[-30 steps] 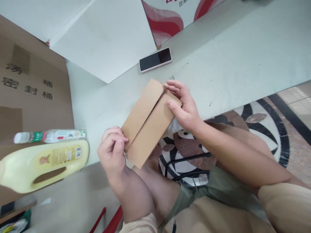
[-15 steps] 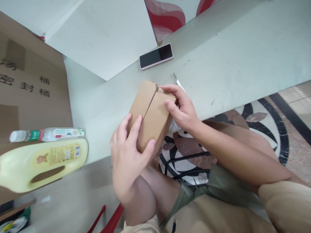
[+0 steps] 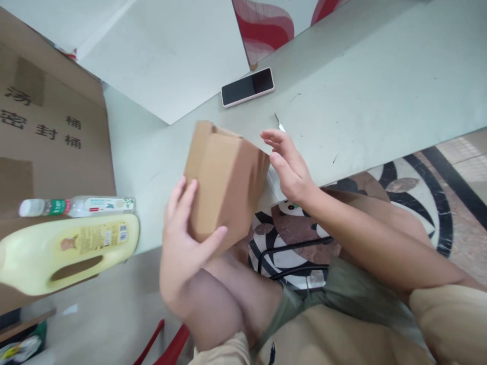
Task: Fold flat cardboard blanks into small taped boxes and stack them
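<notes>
A small brown cardboard box (image 3: 224, 185) is tilted near the table's front edge, partly blurred by motion. My left hand (image 3: 186, 238) grips its near left end, thumb on one face and fingers on the other side. At the box's right, my right hand (image 3: 287, 167) is off it or just at its edge, fingers apart and holding nothing. Just beyond those fingers lies a thin tool with a white handle and metal tip (image 3: 279, 123), partly hidden by the hand.
A phone (image 3: 248, 87) lies by a large white panel (image 3: 163, 61). On the left are a clear plastic bottle (image 3: 95, 205), a pale yellow jug (image 3: 34, 253) and a big printed carton (image 3: 57, 167). A red chair part (image 3: 173, 347) shows below the pale table (image 3: 373, 91).
The box has rolled to the left, so a side face now shows where the top seam was. My right hand has let go of its right end, and its fingers have opened.
</notes>
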Demonstrator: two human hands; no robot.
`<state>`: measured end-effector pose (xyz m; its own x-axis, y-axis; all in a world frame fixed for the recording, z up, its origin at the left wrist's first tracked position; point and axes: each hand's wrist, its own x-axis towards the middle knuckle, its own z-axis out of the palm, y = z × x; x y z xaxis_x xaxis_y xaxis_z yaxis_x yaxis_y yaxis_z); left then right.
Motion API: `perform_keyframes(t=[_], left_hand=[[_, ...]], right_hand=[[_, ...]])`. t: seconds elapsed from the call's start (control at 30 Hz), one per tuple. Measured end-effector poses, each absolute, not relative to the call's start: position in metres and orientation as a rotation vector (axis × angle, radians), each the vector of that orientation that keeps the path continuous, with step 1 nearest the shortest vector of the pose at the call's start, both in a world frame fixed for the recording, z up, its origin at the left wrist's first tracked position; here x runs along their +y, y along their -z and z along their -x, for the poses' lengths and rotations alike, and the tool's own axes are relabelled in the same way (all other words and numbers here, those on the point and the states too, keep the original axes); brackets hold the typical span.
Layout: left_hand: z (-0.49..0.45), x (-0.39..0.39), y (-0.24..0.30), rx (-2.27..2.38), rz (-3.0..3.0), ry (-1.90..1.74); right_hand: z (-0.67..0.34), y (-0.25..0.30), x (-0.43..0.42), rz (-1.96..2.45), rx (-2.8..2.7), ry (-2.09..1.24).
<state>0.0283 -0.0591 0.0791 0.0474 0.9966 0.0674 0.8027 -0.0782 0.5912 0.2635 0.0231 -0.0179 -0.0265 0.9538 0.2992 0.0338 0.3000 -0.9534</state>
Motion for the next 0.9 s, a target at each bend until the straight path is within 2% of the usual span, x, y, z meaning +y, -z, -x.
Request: perform_keyframes(t=[0.13,0.2,0.33,0.5,0.63,0.9], left_hand=[[-0.002,-0.046,-0.069,1.653,-1.339,-1.267],[-0.004,-0.038,-0.058,1.523,-1.137,-1.449],[-0.029,-0.026,-0.031,1.476,-0.760,-1.384],[-0.042,-0.017,-0.003,1.536,-0.495,-1.348],[-0.045,-0.015,0.002,1.444,-0.503,-1.286],[-0.067,-0.013,0.008,1.492,-0.773,-1.172]], right_hand=[[-0.264,0.013,0.024,1.241,-1.416,-1.130],[-0.262,0.012,0.023,1.303,-1.490,-1.274],[-0.260,0.016,0.020,1.256,-1.592,-1.427],[-0.262,0.027,0.025,1.022,-1.607,-1.145],[-0.264,0.019,0.025,0.875,-1.608,-0.978],[-0.277,-0.005,0.016,0.724,-1.598,-0.911]])
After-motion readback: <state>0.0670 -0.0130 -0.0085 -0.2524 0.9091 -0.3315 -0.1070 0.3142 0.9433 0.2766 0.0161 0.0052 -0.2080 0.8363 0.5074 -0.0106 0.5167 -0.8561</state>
